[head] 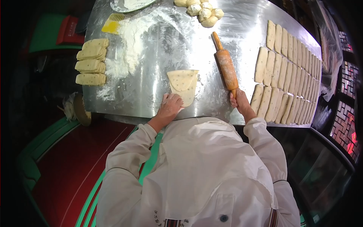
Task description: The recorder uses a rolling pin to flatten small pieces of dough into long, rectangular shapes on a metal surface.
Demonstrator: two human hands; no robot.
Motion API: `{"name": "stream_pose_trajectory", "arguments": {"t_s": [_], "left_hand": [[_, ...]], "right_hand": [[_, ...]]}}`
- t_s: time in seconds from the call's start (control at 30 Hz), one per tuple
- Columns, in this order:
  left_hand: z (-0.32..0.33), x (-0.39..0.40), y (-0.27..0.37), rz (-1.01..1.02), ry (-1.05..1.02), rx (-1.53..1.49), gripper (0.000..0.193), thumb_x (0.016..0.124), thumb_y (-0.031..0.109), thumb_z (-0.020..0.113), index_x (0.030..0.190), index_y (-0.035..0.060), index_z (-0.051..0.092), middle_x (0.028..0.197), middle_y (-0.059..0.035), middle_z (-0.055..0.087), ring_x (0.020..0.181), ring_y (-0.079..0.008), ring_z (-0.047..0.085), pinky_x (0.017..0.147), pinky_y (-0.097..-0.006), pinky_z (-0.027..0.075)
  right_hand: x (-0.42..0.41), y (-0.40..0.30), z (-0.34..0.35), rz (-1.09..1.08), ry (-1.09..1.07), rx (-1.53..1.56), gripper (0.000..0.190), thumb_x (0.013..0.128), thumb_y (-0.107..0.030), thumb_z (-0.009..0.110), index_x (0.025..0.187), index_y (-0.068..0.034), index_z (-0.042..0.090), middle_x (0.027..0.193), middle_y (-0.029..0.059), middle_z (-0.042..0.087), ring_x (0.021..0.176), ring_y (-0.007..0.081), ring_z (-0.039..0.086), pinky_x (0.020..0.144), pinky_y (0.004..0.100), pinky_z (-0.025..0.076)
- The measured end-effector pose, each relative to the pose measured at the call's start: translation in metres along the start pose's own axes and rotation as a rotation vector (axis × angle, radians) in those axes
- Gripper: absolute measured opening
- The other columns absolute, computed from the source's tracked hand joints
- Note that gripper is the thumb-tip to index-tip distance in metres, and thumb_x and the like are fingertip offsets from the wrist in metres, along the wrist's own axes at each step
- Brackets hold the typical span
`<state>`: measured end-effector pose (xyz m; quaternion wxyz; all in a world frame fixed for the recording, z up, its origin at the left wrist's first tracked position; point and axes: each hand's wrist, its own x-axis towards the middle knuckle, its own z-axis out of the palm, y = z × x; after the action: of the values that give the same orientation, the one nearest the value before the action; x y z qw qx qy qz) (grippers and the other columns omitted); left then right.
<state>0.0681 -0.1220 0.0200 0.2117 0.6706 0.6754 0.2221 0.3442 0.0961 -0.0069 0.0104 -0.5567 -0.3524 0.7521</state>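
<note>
My left hand [170, 106] lies on the lower left edge of a thin, speckled sheet of dough [183, 85], whose upper part is folded down over itself. Whether its fingers grip the dough or only press on it is hard to see. On the right, my right hand [239, 100] is closed around the lower handle of a wooden rolling pin [227, 68], which lies slanted on the steel table, its far handle pointing up and left. The roller is dusted with flour and does not touch the dough sheet.
Long dough strips [273, 68] fill the steel table's [127, 107] right side in rows. Folded dough stacks [90, 65] line its left edge. Scattered flour [133, 42], a yellow scraper [113, 24], round dough pieces [205, 14] and a floured dish [132, 4] are farther back.
</note>
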Motion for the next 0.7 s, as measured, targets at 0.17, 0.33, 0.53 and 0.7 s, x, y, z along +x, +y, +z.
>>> {"name": "stream_pose_trajectory", "arguments": {"t_s": [0.17,0.33,0.53,0.7], "left_hand": [[-0.001,0.025,-0.019,-0.107,0.107,0.047,0.017,0.079,0.017,0.069,0.091,0.0078,0.062,0.090,-0.0058,0.055,0.093,-0.0258,0.053,0.085,-0.0408,0.037],[-0.012,0.068,-0.038,-0.247,0.192,0.184,0.015,0.082,0.016,0.066,0.094,0.0078,0.065,0.094,-0.0059,0.058,0.095,-0.0262,0.053,0.089,-0.0396,0.038],[-0.009,0.038,0.004,0.005,0.152,0.192,0.032,0.084,0.017,0.065,0.115,0.0104,0.062,0.118,-0.0036,0.059,0.122,-0.0234,0.049,0.101,-0.0472,0.031],[-0.004,0.025,-0.007,-0.007,0.037,0.182,0.040,0.082,0.016,0.067,0.121,0.0121,0.058,0.129,-0.0051,0.053,0.129,-0.0227,0.043,0.105,-0.0513,0.028]], "right_hand": [[0.000,0.000,0.001,-0.018,0.000,0.011,0.052,0.103,-0.048,0.028,0.075,-0.009,0.048,0.051,-0.0010,0.037,0.040,0.0100,0.029,0.039,0.0255,0.027],[-0.001,0.000,0.003,-0.032,0.010,-0.004,0.052,0.103,-0.048,0.028,0.075,-0.009,0.048,0.051,-0.0006,0.037,0.040,0.0101,0.028,0.039,0.0251,0.026],[-0.002,0.003,0.001,-0.031,0.027,-0.017,0.053,0.102,-0.049,0.028,0.076,-0.008,0.048,0.051,-0.0004,0.038,0.040,0.0102,0.029,0.039,0.0254,0.027],[-0.005,-0.004,0.006,-0.019,0.010,-0.014,0.053,0.102,-0.049,0.029,0.075,-0.008,0.049,0.052,-0.0002,0.038,0.040,0.0103,0.029,0.038,0.0256,0.027]]}}
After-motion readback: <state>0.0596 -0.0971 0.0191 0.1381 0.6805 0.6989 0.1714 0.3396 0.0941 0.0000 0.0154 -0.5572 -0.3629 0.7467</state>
